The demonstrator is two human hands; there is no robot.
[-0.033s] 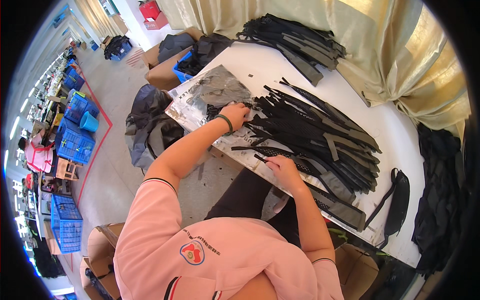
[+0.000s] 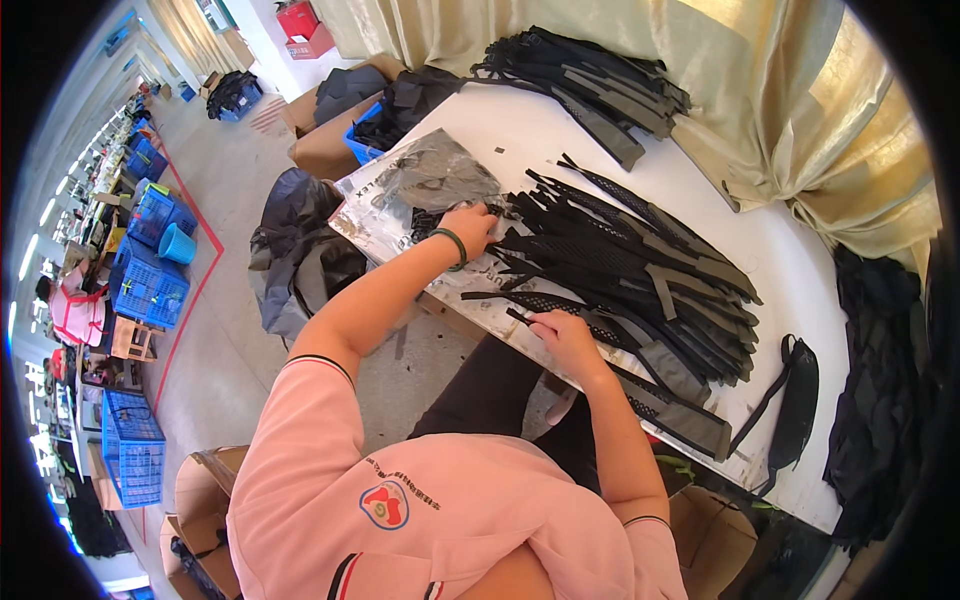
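Note:
My right hand (image 2: 568, 338) pinches the narrow end of a black mesh strap (image 2: 655, 400) along the table's near edge; its wide grey end lies to the right. Over small black pieces (image 2: 428, 222) next to a clear plastic bag (image 2: 440, 170), my left hand (image 2: 470, 228) has its fingers curled down. What those fingertips hold is too small to make out. Just right of it begins a fanned pile of black and grey mesh straps (image 2: 630, 260). Another loose mesh strap (image 2: 560, 305) lies between the pile and my right hand.
On the white table (image 2: 790, 260), a second strap stack (image 2: 590, 85) lies at the back and a black pouch-like piece (image 2: 795, 405) at the right. Black fabric (image 2: 880, 390) hangs over the right edge. A dark plastic sack (image 2: 300, 250) and a blue crate (image 2: 362, 135) stand left.

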